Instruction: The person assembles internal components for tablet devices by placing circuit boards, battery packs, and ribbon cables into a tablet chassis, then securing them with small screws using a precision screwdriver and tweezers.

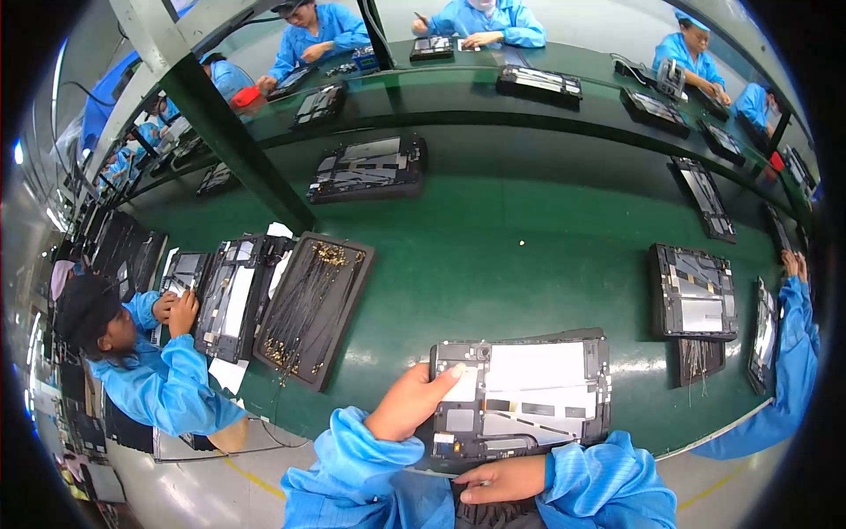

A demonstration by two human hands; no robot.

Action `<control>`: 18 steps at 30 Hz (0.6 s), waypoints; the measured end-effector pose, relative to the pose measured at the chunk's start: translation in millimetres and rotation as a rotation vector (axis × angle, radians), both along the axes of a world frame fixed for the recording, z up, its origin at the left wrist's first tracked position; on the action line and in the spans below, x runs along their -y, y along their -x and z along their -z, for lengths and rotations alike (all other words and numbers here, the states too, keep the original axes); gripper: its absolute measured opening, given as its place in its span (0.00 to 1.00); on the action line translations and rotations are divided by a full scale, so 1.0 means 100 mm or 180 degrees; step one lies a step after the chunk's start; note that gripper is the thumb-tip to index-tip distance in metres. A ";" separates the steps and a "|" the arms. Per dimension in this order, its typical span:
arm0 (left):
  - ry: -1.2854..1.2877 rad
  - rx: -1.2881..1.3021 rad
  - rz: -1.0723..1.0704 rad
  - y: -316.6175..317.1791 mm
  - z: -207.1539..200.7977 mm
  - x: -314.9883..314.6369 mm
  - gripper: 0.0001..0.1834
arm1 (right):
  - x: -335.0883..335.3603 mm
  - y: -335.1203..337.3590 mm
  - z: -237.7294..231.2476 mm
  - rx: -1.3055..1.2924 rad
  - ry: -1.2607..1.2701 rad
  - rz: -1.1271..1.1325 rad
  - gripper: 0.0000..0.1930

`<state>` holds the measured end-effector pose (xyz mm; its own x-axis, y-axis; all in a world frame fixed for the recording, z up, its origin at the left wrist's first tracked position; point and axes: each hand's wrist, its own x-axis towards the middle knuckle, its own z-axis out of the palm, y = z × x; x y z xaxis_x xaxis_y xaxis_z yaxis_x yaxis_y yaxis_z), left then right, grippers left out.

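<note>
Head view: an opened tablet-like device [538, 414] with pale panels and dark ribbon strips lies at the near edge of the green worktop [458, 256], straight in front of the person. The left hand [407, 401] has hold of its left side, grip closed on that edge, thumb flat over the top face and the other fingers hidden. The right hand [507, 480] sits just below the device's lower edge, fingers pointing left and loosely bent; whether its grip has anything, or touches the device, I cannot tell. A dark edge shows beneath the device along its far side.

Left of it, a black tray [351, 309] carries thin dark cables with gold-coloured ends. Beside that tray, a co-worker [167, 370] in blue has both hands at another opened unit [186, 271]. To the right, another opened device [696, 295] lies near a smaller tray of cables [701, 361]. A small pale bit [522, 242] lies farther back on the worktop.
</note>
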<state>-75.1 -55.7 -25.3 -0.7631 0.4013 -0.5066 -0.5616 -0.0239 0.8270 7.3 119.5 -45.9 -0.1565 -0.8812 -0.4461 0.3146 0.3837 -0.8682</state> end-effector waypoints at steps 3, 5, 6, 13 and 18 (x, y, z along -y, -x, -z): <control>0.2323 -0.1785 -0.0888 0.05 -0.01 0.11 0.19 | 0.01 0.09 -0.11 0.0738 -0.0533 0.0407 0.34; 0.3130 -0.2712 -0.1580 0.32 0.01 0.44 0.19 | 0.01 0.10 -0.08 0.0813 -0.0620 0.0538 0.34; 0.4090 -0.2833 -0.1529 0.43 -0.08 0.62 0.17 | 0.01 0.07 0.00 0.1029 -0.0549 0.0588 0.31; 0.4947 -0.2493 -0.1586 0.59 0.37 1.32 0.11 | 0.06 0.15 -0.02 0.1276 -0.0447 0.0408 0.29; 0.4323 -0.2839 -0.1719 0.60 0.08 1.09 0.09 | 0.01 0.25 0.01 0.1158 -0.0526 0.0690 0.27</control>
<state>-135.2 -165.0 -33.0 -0.8714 -0.3036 0.3854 -0.1148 0.8899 0.4414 -17.2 118.7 -46.5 -0.1367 -0.7577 -0.6381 0.6762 0.3993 -0.6191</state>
